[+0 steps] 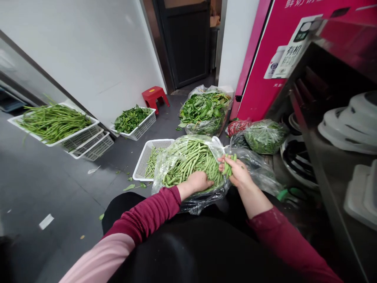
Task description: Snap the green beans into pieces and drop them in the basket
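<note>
Head view: a clear plastic bag [160, 169] of long green beans [188, 159] sits open just beyond the lap, its mouth spread wide, which presumably lets both hands reach in. The bare left hand [198, 181] rests on the beans at the near side of the heap, fingers curled down; whether it grips any of them I cannot tell. The bare right hand [240, 173], at the bag's right edge, is closed around a small bunch of short green bean pieces [228, 167], held upright, perhaps to keep them apart from the heap. A white perforated plastic basket [140, 165] with more beans stands just left of the bag, likely for easy reach. Farther left, a white basket of long green stems [55, 124] rests on stacked baskets [96, 147], probably to save floor space.
</note>
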Demonstrator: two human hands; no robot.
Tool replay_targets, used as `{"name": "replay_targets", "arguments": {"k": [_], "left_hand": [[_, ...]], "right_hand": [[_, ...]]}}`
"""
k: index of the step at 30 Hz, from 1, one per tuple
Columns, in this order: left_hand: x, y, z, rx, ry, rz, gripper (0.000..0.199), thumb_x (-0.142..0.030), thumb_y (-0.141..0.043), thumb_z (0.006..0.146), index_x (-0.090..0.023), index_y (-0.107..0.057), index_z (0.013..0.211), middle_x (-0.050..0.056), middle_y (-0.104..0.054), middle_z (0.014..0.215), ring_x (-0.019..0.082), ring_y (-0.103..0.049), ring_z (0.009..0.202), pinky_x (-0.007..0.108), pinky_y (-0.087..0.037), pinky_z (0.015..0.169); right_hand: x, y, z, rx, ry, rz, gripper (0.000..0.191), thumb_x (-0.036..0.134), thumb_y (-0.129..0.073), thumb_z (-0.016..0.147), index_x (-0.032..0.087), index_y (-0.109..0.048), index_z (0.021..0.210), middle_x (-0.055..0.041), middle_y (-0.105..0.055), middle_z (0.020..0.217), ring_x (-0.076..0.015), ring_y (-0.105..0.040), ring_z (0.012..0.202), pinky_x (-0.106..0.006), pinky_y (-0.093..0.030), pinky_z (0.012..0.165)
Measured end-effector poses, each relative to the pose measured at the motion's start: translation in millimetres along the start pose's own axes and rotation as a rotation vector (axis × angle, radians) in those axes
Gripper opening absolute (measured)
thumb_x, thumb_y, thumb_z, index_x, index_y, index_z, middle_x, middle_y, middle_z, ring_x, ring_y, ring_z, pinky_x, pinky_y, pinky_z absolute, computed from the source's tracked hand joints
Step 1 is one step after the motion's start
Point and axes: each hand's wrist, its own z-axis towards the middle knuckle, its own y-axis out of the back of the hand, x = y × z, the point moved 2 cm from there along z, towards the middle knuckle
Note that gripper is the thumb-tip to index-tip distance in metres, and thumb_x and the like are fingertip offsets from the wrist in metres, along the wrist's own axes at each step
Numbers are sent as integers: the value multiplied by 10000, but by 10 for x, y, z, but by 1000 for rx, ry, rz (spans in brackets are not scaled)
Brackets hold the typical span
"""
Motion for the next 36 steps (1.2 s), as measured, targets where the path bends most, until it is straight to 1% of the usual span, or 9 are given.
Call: {"name": "replay_targets", "arguments": {"k": [5, 9, 12, 15, 21, 24, 29, 33, 36], "left_hand": [[27, 120, -87, -22, -38, -8, 211, -345, -555, 659, -162, -615, 572, 61, -594, 584, 164, -552, 556, 249, -416, 561], [120, 394, -280, -180, -93, -25, 240, -318, -439, 769, -155, -601, 701, 48, -594, 642, 139, -527, 590, 234, -403, 584], [168, 521, -453, -232, -253, -107, 272, -329, -383, 816, -159, -586, 754, 20, -580, 658, 112, -497, 596, 211, -386, 593], [221, 444, -533, -165, -241, -169, 311, -346, -362, 820, -153, -584, 720, -2, -549, 603, 96, -463, 555, 196, -364, 545], [263, 134, -495, -60, -1, 112, 182, -272, -468, 715, -153, -605, 707, 55, -596, 669, 166, -546, 647, 264, -403, 617], [302, 168, -491, -26, 84, 169, 162, -250, -522, 674, -141, -609, 756, 101, -605, 755, 209, -566, 726, 303, -416, 659], [408, 568, -451, -99, -120, -556, 630, -395, -678, 575, -153, -467, 1117, 45, -554, 816, 103, -498, 598, 219, -393, 532], [404, 785, -302, -5, -93, -1110, 485, -529, -549, 680, -139, -525, 967, -67, -364, 503, 20, -261, 362, 163, -186, 360], [339, 783, -195, -63, -88, -1297, 371, -472, -629, 633, -144, -502, 752, -98, -266, 451, 4, -195, 335, 155, -116, 342]], "right_hand": [[-92, -47, -28, 113, -68, -76, 287, 288, -696, 608, 171, -435, 619, 73, -417, 498, -20, -330, 346, -155, -275, 321], [-243, -108, -114, 299, -336, -322, 254, 323, -678, 633, 138, -504, 639, 64, -404, 482, -18, -305, 337, -153, -214, 305], [-394, -229, -189, 363, -485, -226, 248, 363, -630, 675, 130, -552, 705, 52, -425, 507, -18, -292, 350, -161, -233, 326], [-482, -364, -224, 301, -300, -162, 251, 399, -600, 682, 153, -552, 705, 65, -391, 477, -33, -285, 364, -179, -261, 360], [-417, -493, -295, 137, 241, -861, 222, 391, -600, 642, 169, -588, 630, 7, -524, 537, -120, -461, 526, -238, -354, 498], [-370, -476, -292, 141, 235, -827, 224, 395, -568, 673, 172, -579, 660, 18, -497, 494, -112, -443, 479, -234, -340, 467], [-390, -420, -323, 459, -157, -393, 249, 397, -577, 695, 166, -503, 640, 93, -300, 390, -42, -249, 333, -187, -213, 351], [-399, -385, -402, 702, -396, -357, 221, 337, -596, 701, 141, -524, 628, 86, -317, 376, -33, -261, 329, -173, -199, 344], [-404, -374, -408, 711, -409, -310, 210, 321, -583, 710, 123, -560, 644, 51, -409, 417, -39, -311, 337, -181, -219, 341]]}}
